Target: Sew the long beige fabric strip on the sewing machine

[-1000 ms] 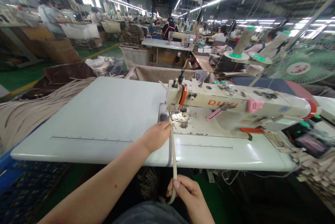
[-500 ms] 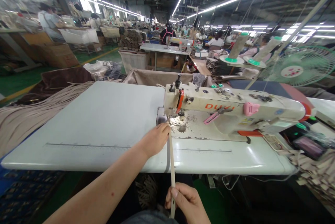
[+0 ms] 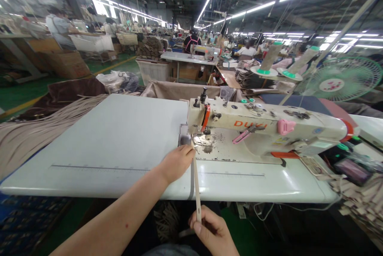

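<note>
A narrow beige strap (image 3: 196, 180) runs from the needle area of the sewing machine (image 3: 269, 128) down over the table's front edge. My left hand (image 3: 179, 162) lies on the table just in front of the presser foot, its fingers closed on the strap's upper part. Below the table edge, my right hand (image 3: 213, 228) pinches the lower part between thumb and fingers. A small dark slot shows in the strap just above that pinch. The strap's far end at the needle is hard to make out.
The white table (image 3: 119, 128) carries a printed ruler (image 3: 98, 167). Long beige strips (image 3: 60, 120) hang at the left, and more strips (image 3: 363, 200) are heaped at the right. A green fan (image 3: 338, 82) and thread cones (image 3: 272, 58) stand behind the machine. Co-workers sit farther back.
My left hand has slid slightly back from the needle, toward me. My right hand has shifted a little up along the strap, and its slot now shows above the fingers. The view has tilted slightly.
</note>
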The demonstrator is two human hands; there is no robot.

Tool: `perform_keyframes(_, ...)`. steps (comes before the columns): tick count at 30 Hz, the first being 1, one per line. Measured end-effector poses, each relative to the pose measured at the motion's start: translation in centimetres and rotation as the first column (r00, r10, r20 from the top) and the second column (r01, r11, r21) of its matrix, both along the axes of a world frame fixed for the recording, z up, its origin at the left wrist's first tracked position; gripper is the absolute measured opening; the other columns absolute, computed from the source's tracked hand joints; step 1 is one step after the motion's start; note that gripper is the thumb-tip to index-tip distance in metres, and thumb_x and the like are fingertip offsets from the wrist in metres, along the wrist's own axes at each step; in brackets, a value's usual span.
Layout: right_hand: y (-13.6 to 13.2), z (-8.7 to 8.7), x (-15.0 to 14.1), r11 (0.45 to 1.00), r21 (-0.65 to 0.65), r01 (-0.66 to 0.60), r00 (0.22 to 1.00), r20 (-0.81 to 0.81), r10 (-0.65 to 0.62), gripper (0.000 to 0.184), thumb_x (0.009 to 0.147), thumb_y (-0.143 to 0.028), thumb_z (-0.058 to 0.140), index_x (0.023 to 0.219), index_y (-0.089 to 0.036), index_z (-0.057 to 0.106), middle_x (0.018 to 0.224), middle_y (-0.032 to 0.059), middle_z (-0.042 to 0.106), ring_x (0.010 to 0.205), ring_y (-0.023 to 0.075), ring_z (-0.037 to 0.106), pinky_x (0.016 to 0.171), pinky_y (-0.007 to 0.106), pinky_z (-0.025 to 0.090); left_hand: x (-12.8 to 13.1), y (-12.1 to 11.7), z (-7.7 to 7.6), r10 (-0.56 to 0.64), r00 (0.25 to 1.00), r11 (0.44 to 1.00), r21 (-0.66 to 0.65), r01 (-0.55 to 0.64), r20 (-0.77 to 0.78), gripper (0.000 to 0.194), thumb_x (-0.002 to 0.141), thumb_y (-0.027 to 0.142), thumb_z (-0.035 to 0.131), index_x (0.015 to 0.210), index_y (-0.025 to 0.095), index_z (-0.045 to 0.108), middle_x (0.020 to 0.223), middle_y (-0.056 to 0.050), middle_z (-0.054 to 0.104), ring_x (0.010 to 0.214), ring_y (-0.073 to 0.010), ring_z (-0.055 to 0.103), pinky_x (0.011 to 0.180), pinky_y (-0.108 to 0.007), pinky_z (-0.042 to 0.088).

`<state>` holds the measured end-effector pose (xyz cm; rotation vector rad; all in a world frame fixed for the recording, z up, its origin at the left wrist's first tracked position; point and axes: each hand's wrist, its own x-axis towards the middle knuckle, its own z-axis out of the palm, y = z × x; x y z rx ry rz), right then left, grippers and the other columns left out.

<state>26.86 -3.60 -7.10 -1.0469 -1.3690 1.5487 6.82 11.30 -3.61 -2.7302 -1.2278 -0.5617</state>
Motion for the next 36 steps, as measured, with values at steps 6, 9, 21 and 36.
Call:
perform_keyframes(6, 0.6, 2.3, -0.4, 1.000, -0.007, 0.004, 0.996, 0.087, -0.003, 0.038, 0.089, -0.057, 0.073, 0.080, -0.020, 0.075, 0.088, 0.0080, 0.072, 0.087, 0.0252, 0.064, 0.081, 0.035, 0.050, 0.0, 0.0, 0.4, -0.001, 1.000, 1.000, -0.028, 0.001, 0.008, 0.011, 0.103, 0.016, 0.049, 0.105, 0.016, 0.060, 0.115, -0.011, 0.064, 0.116, -0.0255, 0.062, 0.101, -0.040, 0.057)
perform_keyframes(9, 0.8, 3.5, -0.8, 0.996, -0.063, 0.058, 0.990, 0.132, -0.049, 0.044, 0.088, -0.061, 0.072, 0.085, -0.018, 0.075, 0.080, 0.0065, 0.072, 0.078, 0.0218, 0.062, 0.074, 0.032, 0.048, 0.0, 0.0, 0.2, 0.005, 1.000, 0.999, -0.041, -0.004, 0.026, 0.012, 0.104, 0.016, 0.047, 0.107, 0.016, 0.059, 0.115, -0.010, 0.064, 0.117, -0.0253, 0.062, 0.101, -0.040, 0.057)
perform_keyframes(21, 0.0, 2.6, -1.1, 0.975, -0.220, 0.028, 0.998, -0.050, -0.040, 0.044, 0.087, -0.060, 0.075, 0.080, -0.016, 0.075, 0.067, 0.0060, 0.075, 0.063, 0.0182, 0.065, 0.063, 0.028, 0.048, -0.1, 0.0, 0.2, 0.004, 0.999, 0.999, -0.034, -0.003, 0.041, 0.014, 0.104, 0.017, 0.046, 0.110, 0.017, 0.059, 0.116, -0.011, 0.064, 0.120, -0.0251, 0.061, 0.103, -0.040, 0.056)
perform_keyframes(36, -0.4, 2.9, -0.8, 0.975, -0.223, 0.015, 0.999, -0.048, -0.026, 0.047, 0.089, -0.060, 0.071, 0.076, -0.016, 0.077, 0.068, 0.0068, 0.073, 0.066, 0.0195, 0.066, 0.065, 0.030, 0.051, -0.2, 0.1, -0.2, -0.014, 1.000, 0.999, -0.031, 0.014, 0.001, 0.017, 0.105, 0.018, 0.044, 0.112, 0.017, 0.060, 0.116, -0.011, 0.064, 0.123, -0.0253, 0.061, 0.106, -0.041, 0.054)
